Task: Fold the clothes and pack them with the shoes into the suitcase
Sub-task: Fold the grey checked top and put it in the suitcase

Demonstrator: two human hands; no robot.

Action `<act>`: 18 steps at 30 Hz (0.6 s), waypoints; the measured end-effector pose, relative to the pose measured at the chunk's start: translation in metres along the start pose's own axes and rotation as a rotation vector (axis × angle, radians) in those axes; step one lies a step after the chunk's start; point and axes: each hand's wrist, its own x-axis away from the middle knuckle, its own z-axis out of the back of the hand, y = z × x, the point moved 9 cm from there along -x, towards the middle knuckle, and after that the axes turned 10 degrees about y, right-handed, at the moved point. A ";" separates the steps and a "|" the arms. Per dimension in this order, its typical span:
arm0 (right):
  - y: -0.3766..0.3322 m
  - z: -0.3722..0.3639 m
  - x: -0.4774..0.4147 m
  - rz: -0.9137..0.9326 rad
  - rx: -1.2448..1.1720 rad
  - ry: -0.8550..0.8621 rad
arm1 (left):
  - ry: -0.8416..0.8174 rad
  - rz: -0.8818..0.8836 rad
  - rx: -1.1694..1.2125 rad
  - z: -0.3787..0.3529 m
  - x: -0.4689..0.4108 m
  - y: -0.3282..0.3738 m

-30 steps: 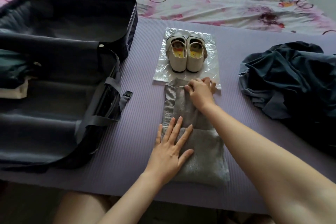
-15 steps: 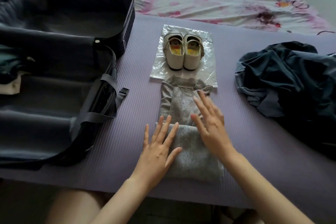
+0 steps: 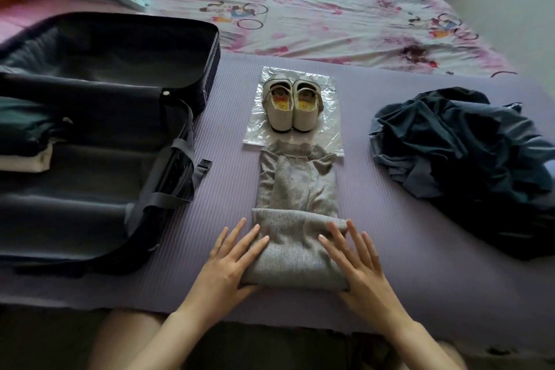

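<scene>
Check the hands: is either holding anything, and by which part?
Nothing is gripped. The left hand and right hand lie flat, fingers straight, on the left and right edges of the folded near part of the grey sweater.

Grey top [image 3: 295, 195] half-folded before white shoes [image 3: 292, 112]

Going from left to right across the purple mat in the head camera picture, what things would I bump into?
open suitcase → white shoes → heap of dark blue clothes
</scene>
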 end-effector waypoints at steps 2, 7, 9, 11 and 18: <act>-0.003 0.007 -0.001 0.067 -0.024 0.071 | 0.095 -0.052 -0.020 0.011 -0.001 0.003; 0.016 0.034 -0.017 -0.019 -0.326 0.234 | 0.332 -0.113 0.094 0.053 -0.025 0.008; 0.030 0.052 -0.037 -0.138 -0.432 0.326 | 0.402 -0.027 0.235 0.072 -0.047 0.001; 0.042 0.065 -0.061 -0.277 -0.565 0.386 | 0.431 0.147 0.395 0.085 -0.076 -0.012; 0.108 0.060 -0.163 -0.790 -0.619 0.565 | 0.515 0.598 0.471 0.081 -0.185 -0.048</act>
